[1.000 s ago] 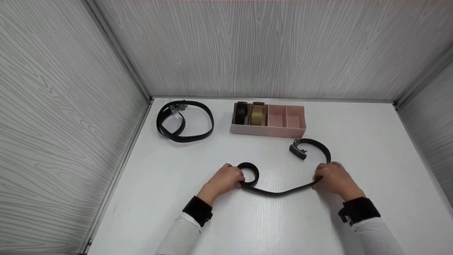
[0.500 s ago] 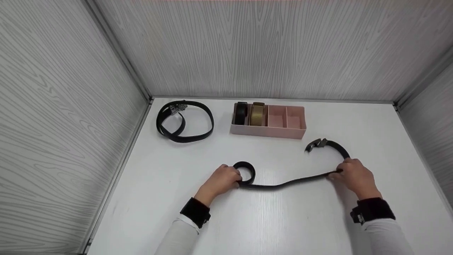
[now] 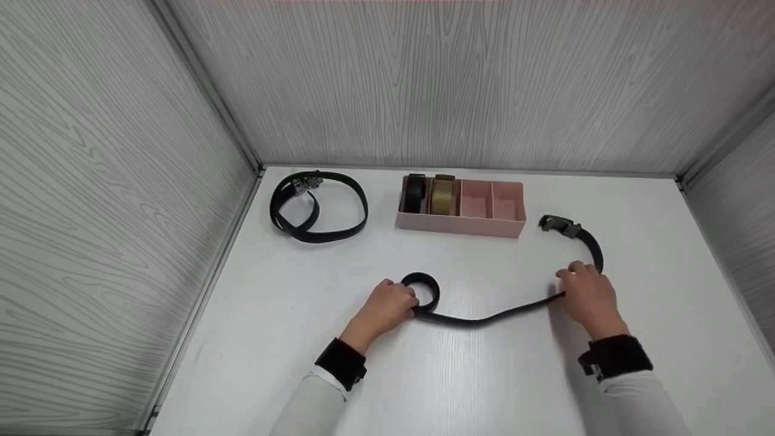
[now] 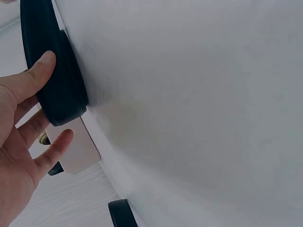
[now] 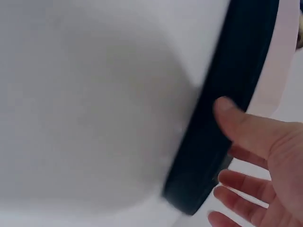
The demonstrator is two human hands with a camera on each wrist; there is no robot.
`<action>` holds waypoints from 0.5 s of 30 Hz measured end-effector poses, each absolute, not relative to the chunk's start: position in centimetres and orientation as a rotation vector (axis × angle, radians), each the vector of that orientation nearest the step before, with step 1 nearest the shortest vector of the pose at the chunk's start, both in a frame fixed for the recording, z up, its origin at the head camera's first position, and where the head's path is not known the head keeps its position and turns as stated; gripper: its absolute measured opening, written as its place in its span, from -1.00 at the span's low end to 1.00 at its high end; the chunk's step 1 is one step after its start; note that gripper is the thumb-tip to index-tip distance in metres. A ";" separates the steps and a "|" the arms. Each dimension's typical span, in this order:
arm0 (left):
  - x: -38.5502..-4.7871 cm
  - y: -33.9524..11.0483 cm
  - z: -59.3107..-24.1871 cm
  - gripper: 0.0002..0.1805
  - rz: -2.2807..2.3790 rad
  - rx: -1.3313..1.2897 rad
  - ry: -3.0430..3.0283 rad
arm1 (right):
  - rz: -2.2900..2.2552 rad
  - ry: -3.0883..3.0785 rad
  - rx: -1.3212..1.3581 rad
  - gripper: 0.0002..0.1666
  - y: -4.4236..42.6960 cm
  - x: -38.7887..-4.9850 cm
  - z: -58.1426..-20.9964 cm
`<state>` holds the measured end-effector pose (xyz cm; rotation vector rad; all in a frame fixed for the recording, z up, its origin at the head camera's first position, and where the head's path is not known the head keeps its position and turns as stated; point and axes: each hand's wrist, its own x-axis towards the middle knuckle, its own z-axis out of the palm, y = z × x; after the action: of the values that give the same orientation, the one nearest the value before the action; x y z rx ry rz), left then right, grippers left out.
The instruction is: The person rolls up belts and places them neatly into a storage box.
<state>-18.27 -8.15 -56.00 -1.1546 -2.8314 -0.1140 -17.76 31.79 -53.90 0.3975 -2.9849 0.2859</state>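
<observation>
Well left of the pink plastic box with four compartments (image 3: 460, 224), a black strap belt with an ornate silver buckle (image 3: 324, 237) lies in loose loops, untouched. In front of the box's left end, the left hand (image 3: 386, 304) pinches the black smooth belt with a dark metal clasp (image 3: 466, 322) at its small coil, thumb against fingers, little finger apart. Inside the box, a black coiled belt (image 3: 415, 195) and a gold woven coiled belt (image 3: 442, 197) fill the two left compartments; the two right ones have room. By my judgement, coiling has only begun: a long strap runs out to the right hand (image 3: 588, 297), front-right of the box, which appears to pinch it, other fingers spread. The dark metal clasp (image 3: 560, 226) lies just right of the box. White tabletop (image 3: 460, 387) is open before it; panels bound the back.
</observation>
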 end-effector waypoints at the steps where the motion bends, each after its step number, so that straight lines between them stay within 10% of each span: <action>1: -18.2 -7.9 -56.0 -0.94 -0.103 -1.143 -2.832 | 0.282 -2.972 0.473 -0.50 30.6 -17.6 -53.8; 15: -19.2 -5.5 -55.8 -0.93 -0.095 -1.333 -2.732 | 0.225 -2.752 1.006 -0.80 19.1 -15.9 -55.7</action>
<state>-19.24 -5.49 -55.81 -1.3333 -2.7319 -0.0950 -15.90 19.14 -55.68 1.0063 -2.7522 0.2251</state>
